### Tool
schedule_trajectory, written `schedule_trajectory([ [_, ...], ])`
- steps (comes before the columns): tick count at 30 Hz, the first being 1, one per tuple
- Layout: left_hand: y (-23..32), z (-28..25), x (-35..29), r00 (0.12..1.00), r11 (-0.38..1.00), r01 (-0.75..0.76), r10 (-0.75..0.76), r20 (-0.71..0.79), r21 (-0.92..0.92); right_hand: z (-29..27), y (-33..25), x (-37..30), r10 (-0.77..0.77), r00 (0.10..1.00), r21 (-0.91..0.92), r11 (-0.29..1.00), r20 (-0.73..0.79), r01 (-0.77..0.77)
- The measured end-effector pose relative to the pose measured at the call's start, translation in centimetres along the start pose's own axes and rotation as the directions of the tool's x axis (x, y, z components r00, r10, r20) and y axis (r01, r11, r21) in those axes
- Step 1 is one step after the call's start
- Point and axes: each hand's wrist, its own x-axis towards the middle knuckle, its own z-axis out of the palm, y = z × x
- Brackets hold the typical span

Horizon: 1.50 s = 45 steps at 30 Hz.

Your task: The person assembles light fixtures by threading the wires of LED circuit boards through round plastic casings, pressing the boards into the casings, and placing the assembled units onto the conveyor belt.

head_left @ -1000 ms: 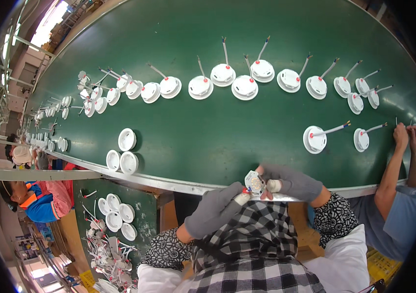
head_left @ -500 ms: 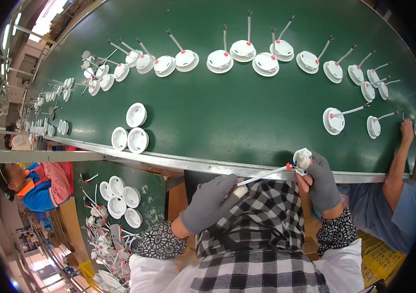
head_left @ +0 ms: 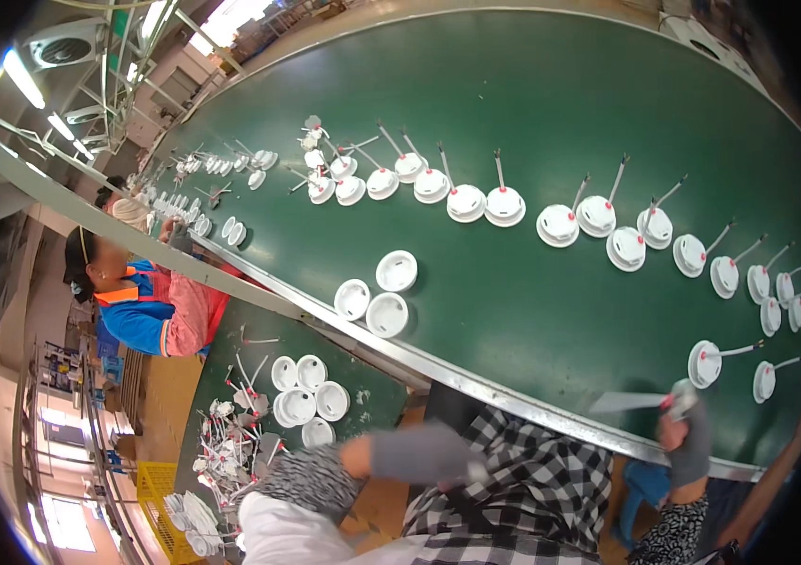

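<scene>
My right hand (head_left: 689,447), in a grey glove with bare fingertips, is closed around a small white part at the belt's near edge. A white cable (head_left: 628,401) with a red collar sticks out of that part to the left, blurred by motion. My left hand (head_left: 424,456), gloved alike, is over my checked apron (head_left: 523,471), left of the cable and apart from it. Motion smears its fingers, and I cannot see anything held in it. Just beyond my right hand lies a round white housing (head_left: 704,364) with a cable standing out of it.
Several white housings with cables (head_left: 504,206) form a curved row across the green belt (head_left: 532,301). Three white cups (head_left: 387,314) sit near its metal edge. The side table (head_left: 377,377) at left bears more cups and a heap of cabled parts (head_left: 231,443). Co-workers are on both sides.
My view has swung to the left. My left hand has let go of the cable and moved away left. My right hand still grips the part, now nearer the cabled housings.
</scene>
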Motion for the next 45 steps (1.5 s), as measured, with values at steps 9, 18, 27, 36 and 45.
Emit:
schedule_trajectory([
  [9, -15.6, -17.5, -2.4, 0.533, 0.718, 0.567, 0.056, -0.844, 0.405, 8.4, 1.0, -1.2, 0.012, 0.965, -0.065, 0.998, 0.263, 0.006],
  [18, -4.2, -13.3, 2.1, 0.401, 0.886, 0.387, 0.089, -0.912, 0.257, 10.4, 1.5, -2.2, -0.314, 0.927, -0.102, 0.935, 0.207, 0.339],
  [27, 2.1, 3.5, 9.3, 0.723, 0.850, -0.299, -0.095, -0.684, -0.434, 14.9, 6.2, -2.5, -0.677, 0.712, -0.120, 0.703, 0.186, 0.701],
  [36, 3.6, 7.1, 9.1, 0.679, 0.780, -0.475, 0.030, -0.734, -0.407, 12.3, 7.2, -3.8, -0.626, 0.760, -0.148, 0.746, 0.178, 0.649],
  [45, 2.3, 3.8, 8.2, 0.806, 0.865, -0.377, 0.129, -0.578, -0.332, 12.2, 7.1, -4.1, -0.522, 0.816, -0.092, 0.826, 0.249, 0.556],
])
